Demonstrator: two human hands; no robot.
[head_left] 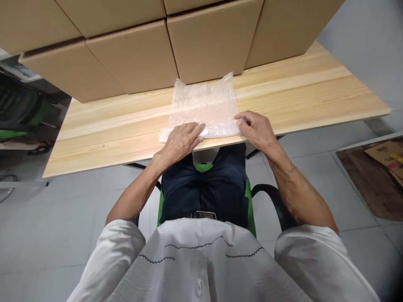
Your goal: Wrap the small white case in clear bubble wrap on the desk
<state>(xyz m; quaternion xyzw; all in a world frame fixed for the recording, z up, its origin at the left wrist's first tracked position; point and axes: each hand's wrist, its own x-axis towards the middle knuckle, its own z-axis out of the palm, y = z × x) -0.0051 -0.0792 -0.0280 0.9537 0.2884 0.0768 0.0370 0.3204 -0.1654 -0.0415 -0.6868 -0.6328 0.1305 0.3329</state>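
Observation:
A clear sheet of bubble wrap [204,100] lies on the wooden table in front of me, its near edge along the table's front edge and its far corners turned up. My left hand [182,140] rests flat over the near left part of the wrap, fingers stretched out. At the near right corner, my right hand [255,129] has its thumb and forefinger closed on the wrap's edge. Whitish layers show along the near side between the two hands; whether anything lies under them, I cannot tell.
Brown cardboard boxes [214,42] stand stacked along the back of the table [302,96]. I sit on a green chair with black armrests [270,201]. Flattened cardboard [388,157] lies at the right, and another green and black chair [28,105] stands at the left.

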